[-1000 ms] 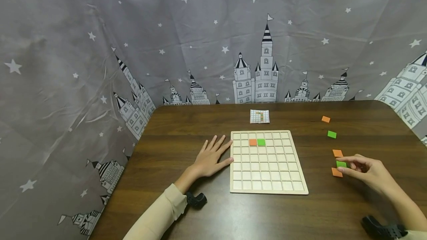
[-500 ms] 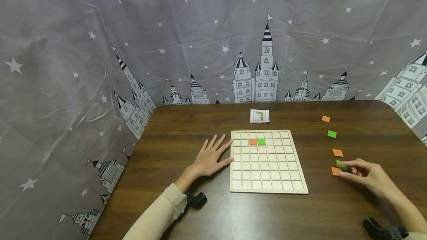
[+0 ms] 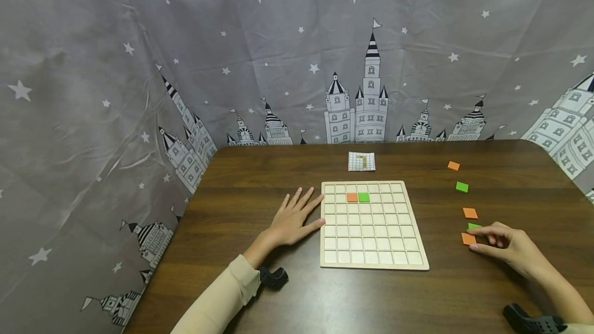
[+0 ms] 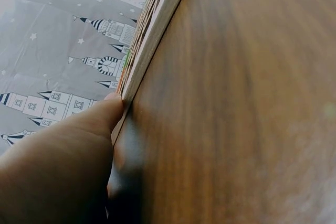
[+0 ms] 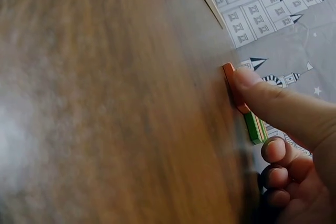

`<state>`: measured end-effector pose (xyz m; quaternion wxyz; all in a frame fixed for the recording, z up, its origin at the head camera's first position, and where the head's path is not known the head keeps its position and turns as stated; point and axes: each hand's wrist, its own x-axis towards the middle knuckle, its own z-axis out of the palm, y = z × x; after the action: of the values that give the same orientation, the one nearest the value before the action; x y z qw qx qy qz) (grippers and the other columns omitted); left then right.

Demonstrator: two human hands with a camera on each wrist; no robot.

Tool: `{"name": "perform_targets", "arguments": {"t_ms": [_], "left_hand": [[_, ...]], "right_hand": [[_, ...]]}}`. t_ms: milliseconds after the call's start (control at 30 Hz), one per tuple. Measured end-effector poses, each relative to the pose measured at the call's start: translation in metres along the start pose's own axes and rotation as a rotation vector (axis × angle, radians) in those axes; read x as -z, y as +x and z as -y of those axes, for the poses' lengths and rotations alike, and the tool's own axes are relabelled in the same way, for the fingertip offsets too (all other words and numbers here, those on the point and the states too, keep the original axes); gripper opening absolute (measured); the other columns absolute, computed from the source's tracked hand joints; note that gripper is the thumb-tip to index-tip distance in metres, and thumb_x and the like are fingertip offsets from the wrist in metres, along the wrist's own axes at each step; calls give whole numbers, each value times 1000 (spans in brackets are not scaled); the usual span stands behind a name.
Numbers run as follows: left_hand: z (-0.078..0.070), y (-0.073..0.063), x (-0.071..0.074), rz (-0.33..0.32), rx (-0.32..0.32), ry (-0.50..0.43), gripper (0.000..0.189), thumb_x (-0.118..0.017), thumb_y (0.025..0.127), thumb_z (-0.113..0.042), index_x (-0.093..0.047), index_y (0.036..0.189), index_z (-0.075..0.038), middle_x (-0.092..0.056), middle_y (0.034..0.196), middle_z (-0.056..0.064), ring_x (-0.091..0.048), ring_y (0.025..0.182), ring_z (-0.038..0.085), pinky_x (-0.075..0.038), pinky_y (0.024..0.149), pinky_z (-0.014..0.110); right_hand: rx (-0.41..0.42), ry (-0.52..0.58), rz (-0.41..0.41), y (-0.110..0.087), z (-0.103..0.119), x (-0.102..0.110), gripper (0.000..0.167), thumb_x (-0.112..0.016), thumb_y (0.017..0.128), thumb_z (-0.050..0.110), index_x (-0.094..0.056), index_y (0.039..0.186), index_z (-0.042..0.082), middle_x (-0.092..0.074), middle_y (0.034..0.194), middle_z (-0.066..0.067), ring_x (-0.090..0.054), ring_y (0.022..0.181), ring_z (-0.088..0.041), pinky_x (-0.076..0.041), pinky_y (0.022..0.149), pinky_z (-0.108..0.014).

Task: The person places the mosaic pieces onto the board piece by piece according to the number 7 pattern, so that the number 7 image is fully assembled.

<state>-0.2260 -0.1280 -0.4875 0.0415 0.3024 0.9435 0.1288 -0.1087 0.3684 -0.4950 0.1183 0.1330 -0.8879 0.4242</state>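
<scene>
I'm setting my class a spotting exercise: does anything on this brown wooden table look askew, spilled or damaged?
Nothing looks spilled or damaged. Slightly askew: the loose square orange and green tiles right of the pale wooden grid board, at differing angles in an uneven column, unlike the two tiles set in its cells.

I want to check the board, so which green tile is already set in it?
The green tile in the board, directly right of the orange tile. The other two green tiles lie outside the board, on the table.
</scene>
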Motion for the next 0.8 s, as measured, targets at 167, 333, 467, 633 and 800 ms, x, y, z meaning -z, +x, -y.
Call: {"name": "perform_targets", "arguments": {"t_ms": [167, 333, 467, 633, 800], "left_hand": [[0, 0, 0, -7, -2, -1, 70, -36, 102, -61, -22, 161, -26, -13, 166, 8, -5, 151, 36, -4, 117, 60], [1, 0, -1, -11, -7, -10, 71, -37, 101, -61, -23, 161, -26, -14, 166, 8, -6, 151, 37, -5, 117, 61], [1, 0, -1, -18, -9, -7, 71, -37, 101, -61, -23, 161, -26, -14, 166, 9, -6, 151, 37, -5, 117, 61], [0, -1, 0, -17, -11, 0, 70, -37, 101, -61, -24, 161, -26, -15, 166, 9, -7, 151, 37, -6, 117, 61], [0, -1, 0, -13, -9, -5, 70, -38, 101, -61, -23, 161, -26, -14, 166, 8, -6, 151, 37, -5, 117, 61]], "right_hand": [[12, -10, -2, 0, 0, -1, 32, -82, 73, -10, -77, 98, 9, -43, 73, 2, -37, 65, -11, -28, 53, -26], [5, -21, -3, -1, 0, 0, 31, -83, 72, -8, -77, 97, 10, -43, 73, 2, -37, 66, -10, -28, 54, -25], [-3, -36, 1, -1, 1, 0, 28, -84, 73, -6, -77, 95, 9, -44, 73, 3, -37, 65, -10, -28, 53, -25], [-10, -58, 2, -1, 1, 0, 23, -84, 74, -4, -76, 92, 9, -45, 72, 5, -38, 62, -8, -28, 52, -24], [-25, -60, 1, -1, 2, 1, 19, -83, 76, -2, -76, 91, 7, -45, 72, 5, -38, 63, -8, -28, 52, -23]]}}
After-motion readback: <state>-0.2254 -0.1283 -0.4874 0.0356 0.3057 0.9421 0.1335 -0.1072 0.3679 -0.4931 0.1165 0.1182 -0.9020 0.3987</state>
